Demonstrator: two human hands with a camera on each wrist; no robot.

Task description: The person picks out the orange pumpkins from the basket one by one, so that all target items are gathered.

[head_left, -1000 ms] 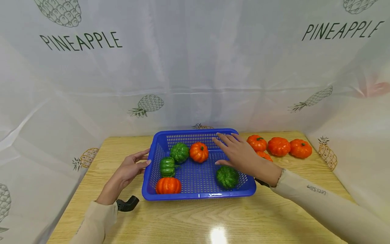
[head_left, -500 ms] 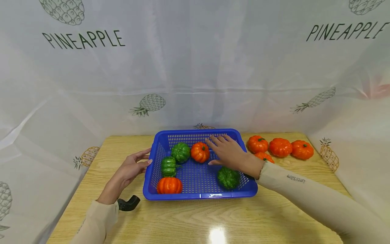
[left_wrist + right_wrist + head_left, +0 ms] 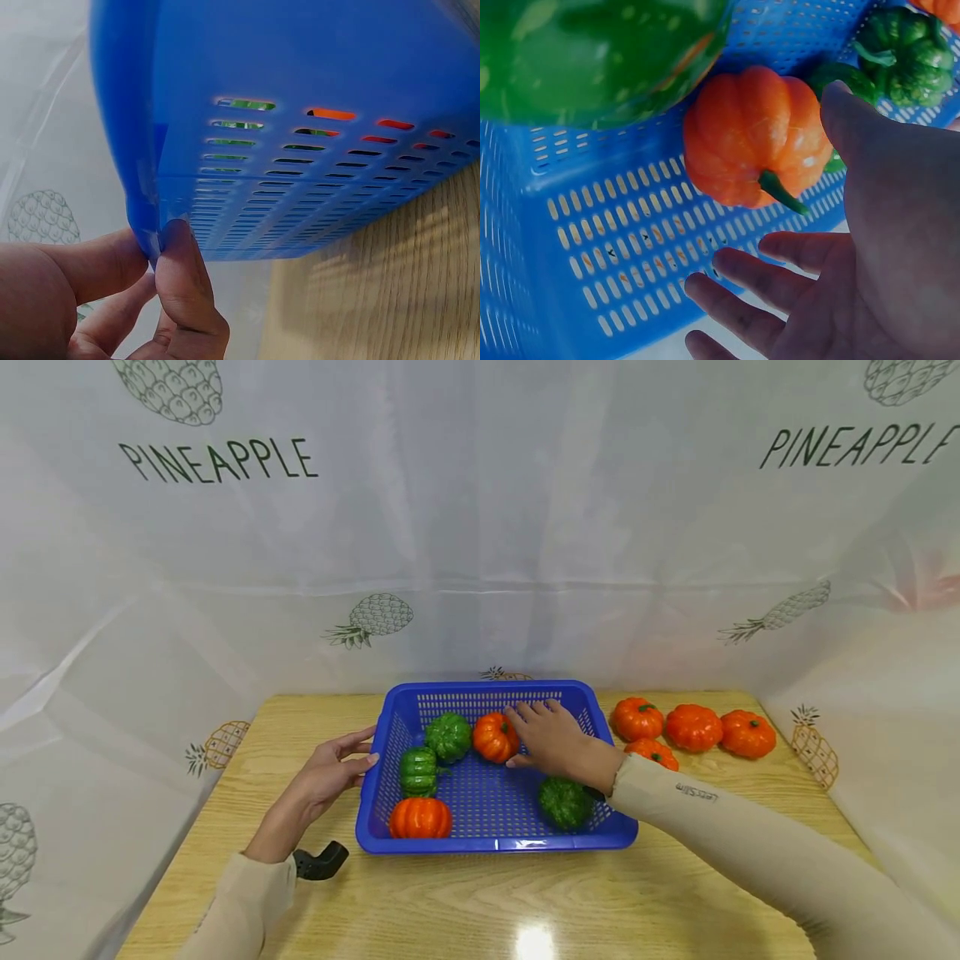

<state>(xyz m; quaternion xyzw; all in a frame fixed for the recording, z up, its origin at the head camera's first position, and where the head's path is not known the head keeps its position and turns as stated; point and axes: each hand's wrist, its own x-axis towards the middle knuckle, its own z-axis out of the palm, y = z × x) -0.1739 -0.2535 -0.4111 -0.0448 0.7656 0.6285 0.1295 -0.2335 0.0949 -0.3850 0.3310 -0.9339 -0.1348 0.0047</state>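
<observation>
A blue plastic basket [image 3: 491,845] with slotted walls sits on the table. My left hand [image 3: 327,777] pinches its left rim between thumb and fingers, as the left wrist view shows close up. Inside the basket, my right hand [image 3: 553,739] reaches over the floor with fingers spread, just right of an orange pumpkin [image 3: 492,739] with a green stem. In the right wrist view that pumpkin [image 3: 754,139] lies between thumb and fingers, not gripped; whether the thumb touches it I cannot tell. A dark green pumpkin [image 3: 562,804] lies partly under my right wrist.
At the basket's left side lie two green pumpkins, one behind [image 3: 448,737] and one nearer [image 3: 417,772], and an orange pumpkin [image 3: 420,818] in the front corner. Several orange pumpkins [image 3: 693,727] stand right of the basket on the wooden table [image 3: 420,910]. A pineapple-print curtain [image 3: 480,527] hangs behind.
My right hand has moved left and lower into the basket, up to the right side of the middle orange pumpkin. My left hand stays at the rim.
</observation>
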